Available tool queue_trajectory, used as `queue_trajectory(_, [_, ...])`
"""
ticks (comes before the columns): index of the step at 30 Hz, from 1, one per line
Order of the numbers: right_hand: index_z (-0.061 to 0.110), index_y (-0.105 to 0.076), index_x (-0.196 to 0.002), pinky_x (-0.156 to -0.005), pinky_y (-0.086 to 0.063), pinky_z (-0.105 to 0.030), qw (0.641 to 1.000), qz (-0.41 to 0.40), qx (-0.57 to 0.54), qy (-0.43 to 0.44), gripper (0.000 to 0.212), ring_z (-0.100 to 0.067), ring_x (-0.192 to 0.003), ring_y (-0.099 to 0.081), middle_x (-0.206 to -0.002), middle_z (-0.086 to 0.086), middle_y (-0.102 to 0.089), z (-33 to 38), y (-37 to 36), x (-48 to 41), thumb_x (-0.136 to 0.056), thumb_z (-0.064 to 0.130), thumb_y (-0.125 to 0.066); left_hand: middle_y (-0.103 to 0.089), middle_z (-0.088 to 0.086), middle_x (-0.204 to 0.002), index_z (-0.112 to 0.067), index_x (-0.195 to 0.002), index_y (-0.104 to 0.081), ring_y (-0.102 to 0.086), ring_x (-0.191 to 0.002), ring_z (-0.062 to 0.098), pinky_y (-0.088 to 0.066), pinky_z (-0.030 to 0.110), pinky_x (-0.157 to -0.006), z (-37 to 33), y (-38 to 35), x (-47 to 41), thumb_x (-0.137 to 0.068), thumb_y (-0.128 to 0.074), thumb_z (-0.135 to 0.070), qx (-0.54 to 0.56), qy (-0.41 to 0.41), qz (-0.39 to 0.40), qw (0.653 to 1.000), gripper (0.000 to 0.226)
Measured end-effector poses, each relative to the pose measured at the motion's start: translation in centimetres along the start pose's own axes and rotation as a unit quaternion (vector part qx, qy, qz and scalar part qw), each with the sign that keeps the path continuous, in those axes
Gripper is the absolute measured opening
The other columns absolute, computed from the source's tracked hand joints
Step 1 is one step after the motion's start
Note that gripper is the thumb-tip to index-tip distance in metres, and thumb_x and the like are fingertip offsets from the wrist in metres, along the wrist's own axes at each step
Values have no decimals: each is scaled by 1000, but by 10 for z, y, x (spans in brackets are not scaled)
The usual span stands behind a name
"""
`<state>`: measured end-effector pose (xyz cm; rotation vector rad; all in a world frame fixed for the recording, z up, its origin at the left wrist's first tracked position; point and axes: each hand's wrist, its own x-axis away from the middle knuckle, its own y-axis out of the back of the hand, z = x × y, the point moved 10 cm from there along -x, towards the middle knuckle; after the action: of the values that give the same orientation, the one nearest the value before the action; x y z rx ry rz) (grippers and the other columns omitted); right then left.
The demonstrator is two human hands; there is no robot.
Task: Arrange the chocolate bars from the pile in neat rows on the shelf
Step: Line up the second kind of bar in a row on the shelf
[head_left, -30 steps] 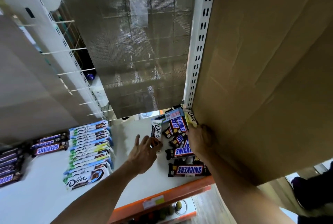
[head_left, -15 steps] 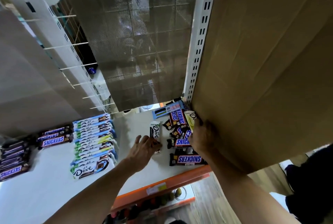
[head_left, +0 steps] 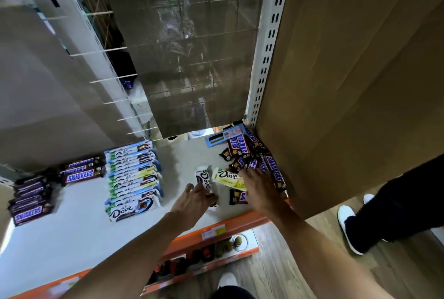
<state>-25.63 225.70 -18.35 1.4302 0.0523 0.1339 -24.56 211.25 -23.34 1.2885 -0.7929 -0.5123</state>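
Since a moment ago the right hand (head_left: 258, 184) has dragged the yellow bar (head_left: 228, 177) out of the pile (head_left: 254, 154), lying crosswise, fingers spread on it, while the half-open left hand (head_left: 194, 199) touches the near-far white bar (head_left: 205, 179).

Glossy plastic wrappers on the chocolate bars (head_left: 242, 148) under my right hand (head_left: 258, 187); matt painted metal shelf (head_left: 72, 233); rough brown cardboard (head_left: 355, 87); wood-look floor (head_left: 319, 272).
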Motion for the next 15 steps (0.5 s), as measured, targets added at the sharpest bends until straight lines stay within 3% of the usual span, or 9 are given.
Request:
queue_trajectory(4, [16,-51,-124,-96,-36,-43,1000,7,20,-8,48,-26,-112,-49,-120,-6,-54,4,-4,7,-79,5,-62,-72,-11,-96,-34,-98,-71,-64,-86,16,-52,30,-68,-17,9,9,-48,-91,-31,3,-33,-29,999,54])
queue_trajectory(6, [15,-54,-118,-95,-37,-42,999,10,43,-29,42,-26,-108,-51,-114,-7,-57,2,-4,10,-79,13,-67,-72,-11,-95,-33,-98,-72,-64,-85,15,-50,30,-69,-20,17,11,-53,-87,-26,6,-35,-55,998,48])
queue_trajectory(8, [15,-61,-103,-86,-44,-42,996,7,69,-51,40,-26,-96,-56,-100,-8,-61,-4,-4,13,-68,18,-79,-68,-4,-94,-31,-102,-71,-60,-88,19,-48,32,-69,-15,21,13,-48,-86,-16,-2,-14,-49,999,58])
queue_trajectory(10, [14,-64,-97,-82,-46,-41,995,16,75,-71,41,-26,-91,-57,-93,-8,-64,-9,-5,16,-62,20,-84,-61,11,-118,-28,-121,-63,-53,-109,29,-48,39,-79,-3,19,11,-50,-85,-16,-28,23,-16,999,75])
queue_trajectory(12, [14,-62,-103,-88,-42,-40,995,19,77,-68,35,-26,-99,-53,-99,-8,-63,-12,-5,17,-73,24,-76,-42,16,-146,-27,-138,-49,-40,-131,34,-45,47,-91,7,15,10,-58,-83,-19,-44,56,3,997,87])
queue_trajectory(15, [13,-57,-112,-94,-35,-40,996,22,73,-43,36,-26,-109,-46,-110,-8,-59,-14,-7,17,-83,33,-65,-60,10,-128,-25,-121,-65,-55,-118,31,-53,46,-78,12,4,3,-35,-91,-21,-31,61,31,997,91])
